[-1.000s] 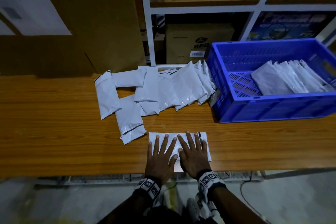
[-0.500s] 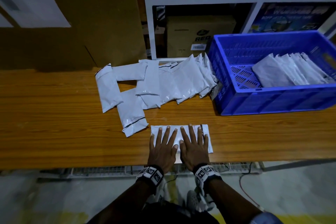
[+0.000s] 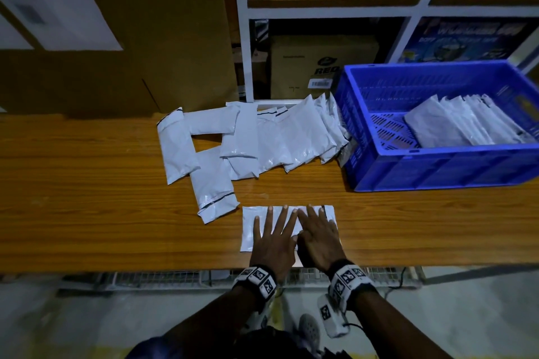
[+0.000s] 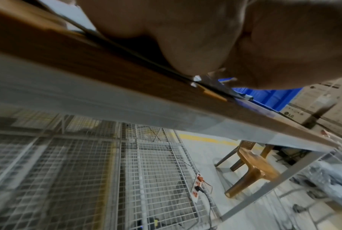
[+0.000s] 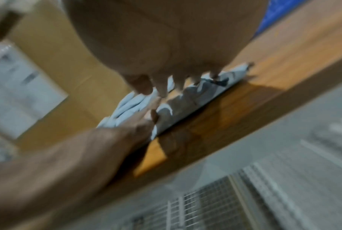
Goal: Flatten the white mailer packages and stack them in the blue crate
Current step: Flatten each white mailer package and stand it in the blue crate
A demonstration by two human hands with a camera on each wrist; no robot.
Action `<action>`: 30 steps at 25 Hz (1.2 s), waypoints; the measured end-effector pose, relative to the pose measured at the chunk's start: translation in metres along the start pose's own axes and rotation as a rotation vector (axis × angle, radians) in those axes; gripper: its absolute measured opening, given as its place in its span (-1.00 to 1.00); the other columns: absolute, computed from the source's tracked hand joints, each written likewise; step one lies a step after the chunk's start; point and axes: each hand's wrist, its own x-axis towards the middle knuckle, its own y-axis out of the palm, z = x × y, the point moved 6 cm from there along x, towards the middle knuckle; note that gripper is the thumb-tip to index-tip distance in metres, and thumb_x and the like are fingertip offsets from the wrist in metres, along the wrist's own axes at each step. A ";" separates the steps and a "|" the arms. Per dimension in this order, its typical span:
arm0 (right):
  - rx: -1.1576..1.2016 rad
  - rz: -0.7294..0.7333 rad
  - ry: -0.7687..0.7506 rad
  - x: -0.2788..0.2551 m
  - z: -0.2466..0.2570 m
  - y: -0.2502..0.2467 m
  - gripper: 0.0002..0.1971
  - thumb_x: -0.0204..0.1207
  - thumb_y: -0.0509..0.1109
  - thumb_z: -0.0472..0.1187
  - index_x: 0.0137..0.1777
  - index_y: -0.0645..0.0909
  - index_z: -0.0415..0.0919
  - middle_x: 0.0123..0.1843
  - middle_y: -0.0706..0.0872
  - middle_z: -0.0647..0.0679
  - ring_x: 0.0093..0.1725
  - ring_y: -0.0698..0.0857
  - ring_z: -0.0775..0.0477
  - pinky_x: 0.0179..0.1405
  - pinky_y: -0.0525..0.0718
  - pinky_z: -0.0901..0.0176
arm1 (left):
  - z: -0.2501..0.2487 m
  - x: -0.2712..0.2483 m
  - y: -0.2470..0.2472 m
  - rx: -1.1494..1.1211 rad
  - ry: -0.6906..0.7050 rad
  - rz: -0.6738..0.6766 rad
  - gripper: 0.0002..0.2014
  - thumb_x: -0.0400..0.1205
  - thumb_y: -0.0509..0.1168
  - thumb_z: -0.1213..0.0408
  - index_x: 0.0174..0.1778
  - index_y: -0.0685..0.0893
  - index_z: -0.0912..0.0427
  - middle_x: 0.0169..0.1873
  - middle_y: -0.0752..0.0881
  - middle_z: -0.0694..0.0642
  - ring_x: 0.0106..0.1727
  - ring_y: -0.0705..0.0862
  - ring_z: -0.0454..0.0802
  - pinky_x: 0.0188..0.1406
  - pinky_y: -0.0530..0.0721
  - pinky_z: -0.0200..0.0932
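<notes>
While my left hand and my right hand lie side by side with fingers straight and spread, both press flat on one white mailer at the lower centre of the head view, near the front edge of the wooden table; neither grips anything. Just above it, toward the middle of the frame, a loose pile of mailers overlaps across the tabletop, its right end leaning against the blue crate. That crate sits at the right of the frame, with a row of packed mailers inside along its right half. My right wrist view is blurred but shows fingertips on crinkled white plastic.
</notes>
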 end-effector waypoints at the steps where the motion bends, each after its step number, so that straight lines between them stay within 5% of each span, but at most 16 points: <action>1: 0.045 -0.054 0.012 -0.003 -0.001 -0.006 -0.45 0.74 -0.03 -0.01 0.72 0.02 0.17 0.77 -0.19 0.02 0.73 -0.26 -0.11 0.65 -0.20 -0.17 | -0.001 0.000 0.000 -0.003 0.001 0.015 -0.42 0.80 -0.08 -0.03 0.78 0.00 -0.13 0.77 0.05 -0.03 0.78 -0.01 0.16 0.63 -0.08 0.35; 7: -0.057 -0.109 0.015 -0.010 -0.011 0.014 -0.46 0.75 -0.23 0.14 0.71 -0.25 0.26 0.72 -0.41 0.09 0.67 -0.46 -0.01 0.68 -0.20 -0.27 | 0.004 0.004 0.008 -0.059 -0.010 0.118 -0.48 0.82 -0.17 -0.05 0.74 0.19 -0.12 0.73 0.23 -0.03 0.73 0.20 0.14 0.60 -0.01 0.29; 11: -0.146 -0.143 0.044 -0.008 -0.012 0.020 -0.43 0.74 -0.22 0.14 0.72 -0.25 0.22 0.74 -0.36 0.05 0.70 -0.39 -0.06 0.68 -0.18 -0.25 | 0.011 0.006 -0.005 -0.062 -0.005 0.107 -0.37 0.73 -0.44 -0.21 0.76 -0.14 -0.19 0.71 -0.26 -0.17 0.78 -0.20 0.03 0.64 -0.36 0.19; 17: -0.144 -0.115 0.051 -0.009 -0.009 0.020 -0.42 0.73 -0.23 0.16 0.70 -0.33 0.23 0.73 -0.41 0.04 0.69 -0.42 -0.07 0.67 -0.26 -0.22 | 0.033 -0.012 -0.015 0.029 -0.056 0.006 -0.40 0.78 -0.23 -0.23 0.77 0.00 -0.21 0.78 -0.09 0.00 0.78 -0.18 0.09 0.69 -0.10 0.31; 23: -0.107 -0.070 0.003 -0.006 -0.003 0.008 -0.43 0.73 -0.28 0.20 0.70 -0.31 0.22 0.71 -0.44 0.03 0.67 -0.48 -0.13 0.64 -0.35 -0.26 | 0.036 -0.011 -0.004 -0.035 -0.092 0.032 -0.41 0.76 -0.19 -0.23 0.75 -0.02 -0.29 0.77 -0.05 -0.08 0.78 -0.16 0.02 0.71 -0.10 0.27; 30: -0.098 -0.090 -0.064 -0.001 0.026 0.032 -0.44 0.73 -0.21 0.13 0.72 -0.21 0.23 0.74 -0.33 0.11 0.71 -0.35 -0.14 0.64 -0.35 -0.25 | 0.038 -0.011 -0.006 -0.036 -0.092 -0.003 -0.40 0.78 -0.22 -0.04 0.78 -0.12 -0.08 0.74 -0.16 -0.11 0.78 -0.16 -0.02 0.72 -0.15 0.19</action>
